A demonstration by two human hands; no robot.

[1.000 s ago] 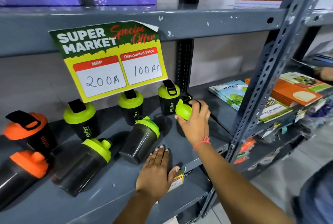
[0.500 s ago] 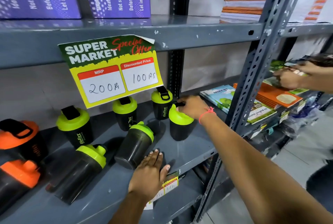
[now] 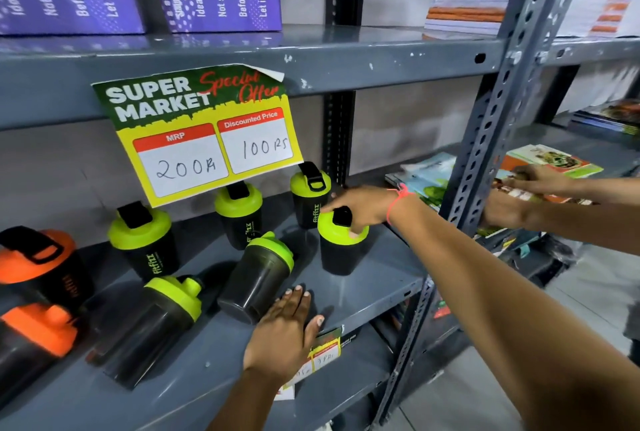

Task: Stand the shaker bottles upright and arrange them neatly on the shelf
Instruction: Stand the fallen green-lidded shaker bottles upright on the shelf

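The right hand [image 3: 360, 210] grips the lid of the upright shaker bottle [image 3: 341, 250] on the shelf [image 3: 363, 288]; the left hand [image 3: 284, 330] rests flat and open. Risk — the hand's withdrawal tips this bottle into the lying bottle [image 3: 258, 280] just beside it.

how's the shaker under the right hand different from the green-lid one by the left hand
The shaker under the right hand stands upright; the shaker by the left hand lies tilted on the shelf. The right hand touches the first one's lid; the left hand rests flat beside the second. Both have dark bodies and green lids.
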